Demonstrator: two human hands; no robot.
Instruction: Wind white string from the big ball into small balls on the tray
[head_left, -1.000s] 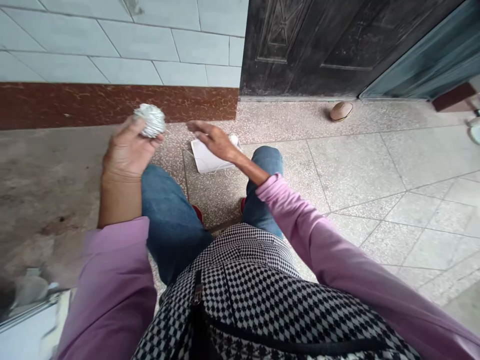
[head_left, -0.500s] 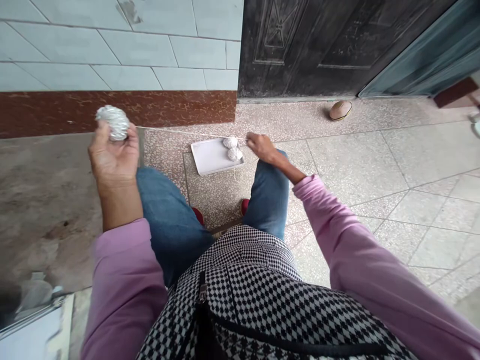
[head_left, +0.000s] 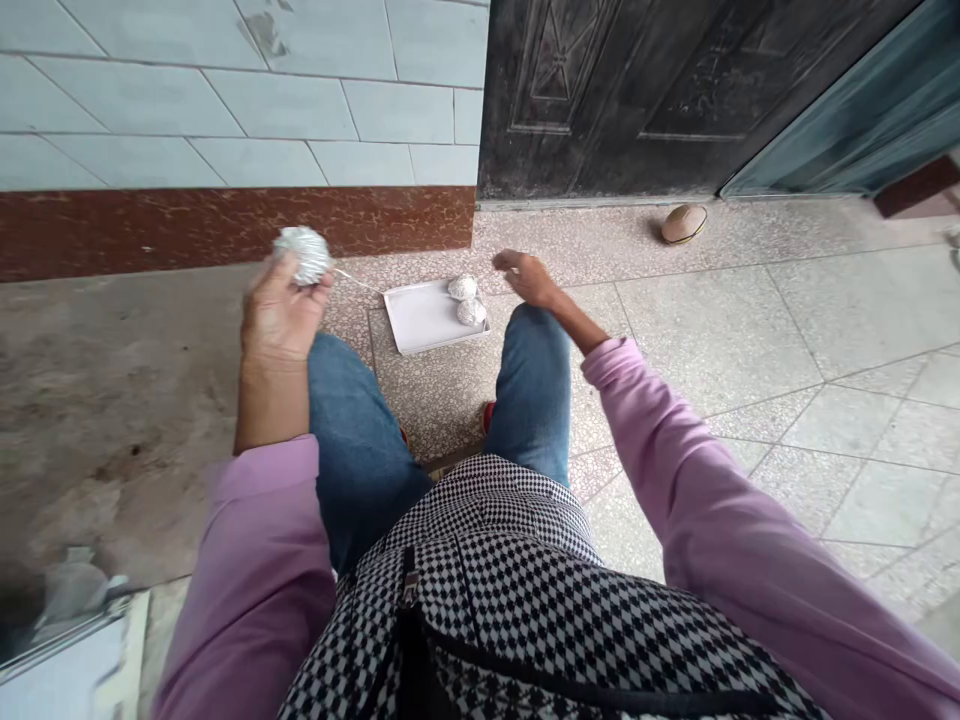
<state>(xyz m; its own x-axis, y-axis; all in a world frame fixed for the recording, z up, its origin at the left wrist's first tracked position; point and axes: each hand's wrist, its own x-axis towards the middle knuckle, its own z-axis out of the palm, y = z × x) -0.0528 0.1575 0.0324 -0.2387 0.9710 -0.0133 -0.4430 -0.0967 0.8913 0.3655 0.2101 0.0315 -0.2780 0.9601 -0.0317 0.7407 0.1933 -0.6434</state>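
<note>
Silver crumpled foil ball (head_left: 302, 255) sits in the person's left hand (head_left: 283, 320), raised above the left knee; the fingers (head_left: 319, 285) curl round its underside and clamp it, leaving its top bare; a thin pale thread (head_left: 356, 281) seems to run from the ball towards the tray, though it is too fine to trace fully. The right hand (head_left: 529, 280) hangs empty above the right knee, its fingers loosely apart and pointing left; the nearest things to it are two smaller foil balls (head_left: 465, 300), resting side by side at one end of a shallow white rectangular tray (head_left: 416, 320). That tray lies on the speckled terrazzo floor (head_left: 697, 330) just beyond the knees, between both hands and within easy reach of each; nothing stands between it and the right hand. Blue denim jeans (head_left: 532, 390) and pink sleeves (head_left: 720, 490) frame the view, with a black-and-white houndstooth garment (head_left: 495, 610) across the lap. Farther off, a small tan oval object (head_left: 683, 224) lies near a dark embossed metal door (head_left: 600, 90), and a reddish-brown skirting band (head_left: 225, 235) runs beneath pale blue-grey wall tiles (head_left: 225, 100)
</note>
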